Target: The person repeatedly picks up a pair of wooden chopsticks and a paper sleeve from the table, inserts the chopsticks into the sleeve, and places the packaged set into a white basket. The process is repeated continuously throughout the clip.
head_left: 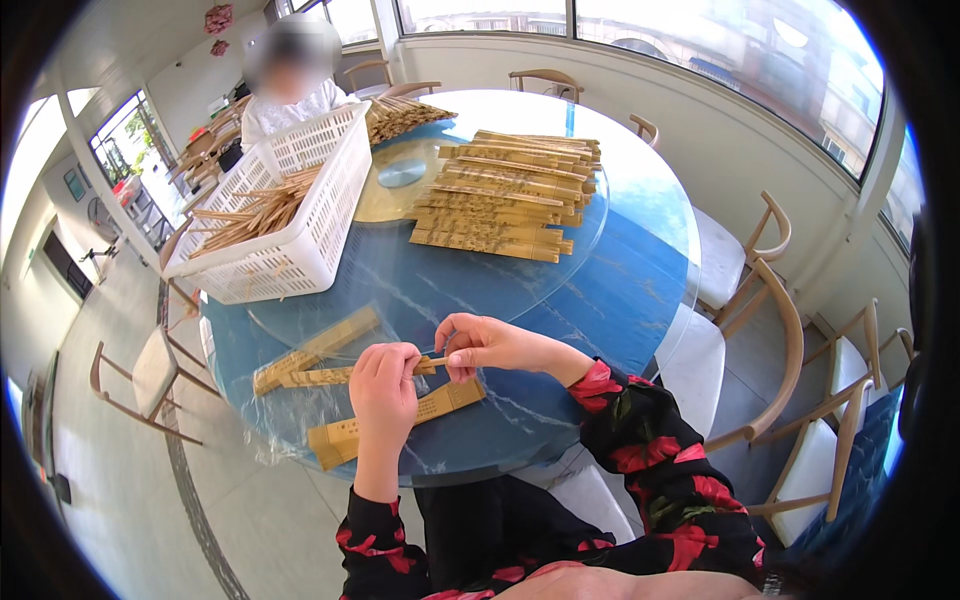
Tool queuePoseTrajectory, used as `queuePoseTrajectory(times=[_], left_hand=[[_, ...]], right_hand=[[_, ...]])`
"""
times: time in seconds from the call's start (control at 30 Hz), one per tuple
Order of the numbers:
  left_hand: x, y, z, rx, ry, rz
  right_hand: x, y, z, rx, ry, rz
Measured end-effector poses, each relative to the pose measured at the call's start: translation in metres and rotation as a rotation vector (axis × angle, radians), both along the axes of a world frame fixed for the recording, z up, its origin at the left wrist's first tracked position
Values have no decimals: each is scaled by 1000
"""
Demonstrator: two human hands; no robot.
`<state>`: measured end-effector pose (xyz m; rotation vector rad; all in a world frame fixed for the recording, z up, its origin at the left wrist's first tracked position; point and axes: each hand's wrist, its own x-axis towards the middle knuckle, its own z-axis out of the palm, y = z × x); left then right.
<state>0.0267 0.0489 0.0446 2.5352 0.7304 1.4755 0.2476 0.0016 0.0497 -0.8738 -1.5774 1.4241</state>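
Note:
Near the front edge of the round blue table, my left hand (385,388) is closed around a long yellow-brown paper chopstick sleeve (318,377), which sticks out to its left. A pair of wooden chopsticks (437,362) lies partly in the sleeve's right end. My right hand (500,346) pinches their outer end between thumb and fingertips. Just beyond the left hand, more paper sleeves (345,331) rest on a clear plastic bag (268,440). Another few flat sleeves (450,398) lie under and nearer than my hands.
A white slatted basket (310,245) of loose chopsticks (262,212) stands at the left. Past the middle lies a wide pile of sleeved chopsticks (500,195), with another pile (402,117) behind it. Across the table is another person (290,110). Wooden chairs (745,375) surround the table.

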Motion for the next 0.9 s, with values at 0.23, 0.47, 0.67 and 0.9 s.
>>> queuePoseTrajectory(times=[0.23, 0.47, 0.67, 0.9], left_hand=[[8, -4, 0, 133, 133, -68], [-18, 3, -19, -23, -585, 112], [-13, 11, 1, -1025, -1298, -568], [-3, 17, -6, -1095, -1483, -855]], right_hand=[[-21, -8, -7, 162, -234, -122], [-13, -4, -4, -116, 77, -205], [-31, -8, -7, -121, 85, 12], [-35, -11, -11, -17, 15, 234]])
